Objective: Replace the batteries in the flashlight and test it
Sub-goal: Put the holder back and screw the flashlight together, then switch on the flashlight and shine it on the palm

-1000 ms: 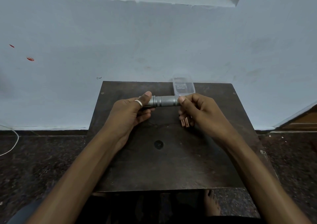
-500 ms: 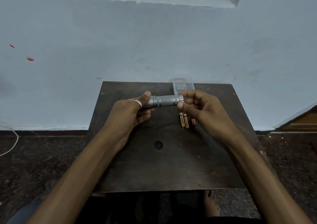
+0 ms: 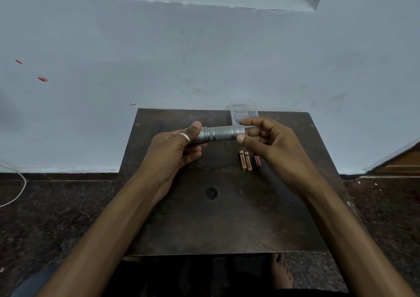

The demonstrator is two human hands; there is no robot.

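A silver flashlight (image 3: 219,133) is held level above the far part of the dark wooden table (image 3: 218,224). My left hand (image 3: 175,149), a ring on one finger, grips its head end. My right hand (image 3: 270,142) pinches the tail end between thumb and forefinger; the cap is hidden by the fingertips. Two copper-coloured batteries (image 3: 245,160) lie side by side on the table below the flashlight. A third, reddish battery (image 3: 257,160) lies next to them, partly behind my right hand.
A clear plastic case (image 3: 243,112) stands at the table's far edge against the pale blue wall. A small dark round spot (image 3: 211,193) marks the table's middle. A bare foot (image 3: 281,271) shows under the near edge. A white cable (image 3: 16,192) lies on the floor at left.
My right hand has lifted and rotated at the flashlight's tail, its fingers spreading upward. This uncovered the batteries on the table. My left hand and the flashlight stayed in place.
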